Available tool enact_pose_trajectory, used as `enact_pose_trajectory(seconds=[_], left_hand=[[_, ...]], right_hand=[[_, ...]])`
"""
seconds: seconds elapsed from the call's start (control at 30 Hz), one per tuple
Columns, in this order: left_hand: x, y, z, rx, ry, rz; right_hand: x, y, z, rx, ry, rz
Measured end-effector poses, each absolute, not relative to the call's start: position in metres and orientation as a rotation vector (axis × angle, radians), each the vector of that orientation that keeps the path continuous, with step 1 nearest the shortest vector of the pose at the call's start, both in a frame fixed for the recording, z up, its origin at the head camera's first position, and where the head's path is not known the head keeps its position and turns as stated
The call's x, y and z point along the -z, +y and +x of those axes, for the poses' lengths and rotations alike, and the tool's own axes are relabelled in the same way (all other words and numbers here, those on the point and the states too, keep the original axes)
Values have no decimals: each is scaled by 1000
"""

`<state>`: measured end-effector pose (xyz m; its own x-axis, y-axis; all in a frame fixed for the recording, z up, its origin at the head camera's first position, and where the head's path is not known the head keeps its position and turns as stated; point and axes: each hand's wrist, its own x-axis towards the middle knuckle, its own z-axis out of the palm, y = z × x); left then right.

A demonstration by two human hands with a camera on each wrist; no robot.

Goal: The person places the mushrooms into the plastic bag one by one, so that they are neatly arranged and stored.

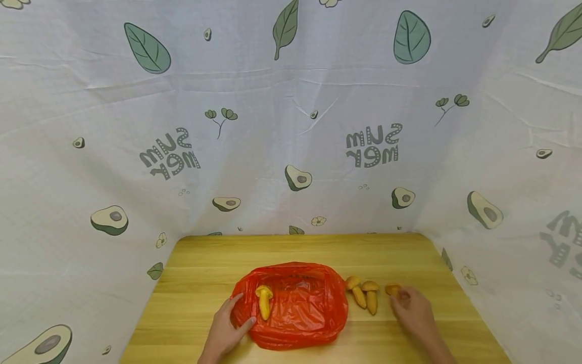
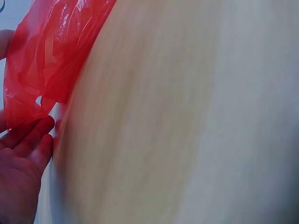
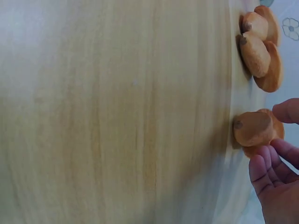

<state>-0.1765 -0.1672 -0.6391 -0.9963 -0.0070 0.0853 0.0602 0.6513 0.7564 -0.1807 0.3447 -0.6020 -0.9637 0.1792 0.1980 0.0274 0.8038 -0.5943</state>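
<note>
A red plastic bag (image 1: 295, 338) lies spread on the table with its mouth up. One yellow mushroom (image 1: 264, 303) rests inside at its left. At the bag's left front corner my left hand (image 1: 226, 326) holds the rim, the bag between thumb and fingers; the left wrist view shows fingers against the red plastic (image 2: 56, 51). On the right, my right hand (image 1: 416, 311) has thumb and fingertips around the cap of a brown-orange mushroom (image 3: 254, 128), which still touches the table. Two similar mushrooms, one (image 1: 356, 292) and another (image 1: 371, 298), lie between bag and right hand.
The wooden table (image 1: 195, 273) has light grain and extends past the bag on both sides. White cloth (image 1: 254, 151) printed with avocados and leaves hangs behind it and along its left and right edges.
</note>
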Motion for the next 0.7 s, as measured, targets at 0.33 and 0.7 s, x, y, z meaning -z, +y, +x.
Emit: enact_pose_trajectory(seconds=[0.33, 0.7], left_hand=[[640, -168, -177, 1299, -2779, -38], [641, -168, -177, 1314, -2772, -40]], right_hand=[[605, 347, -180, -1000, -2857, -263], [608, 348, -181, -1029, -2909, -327]])
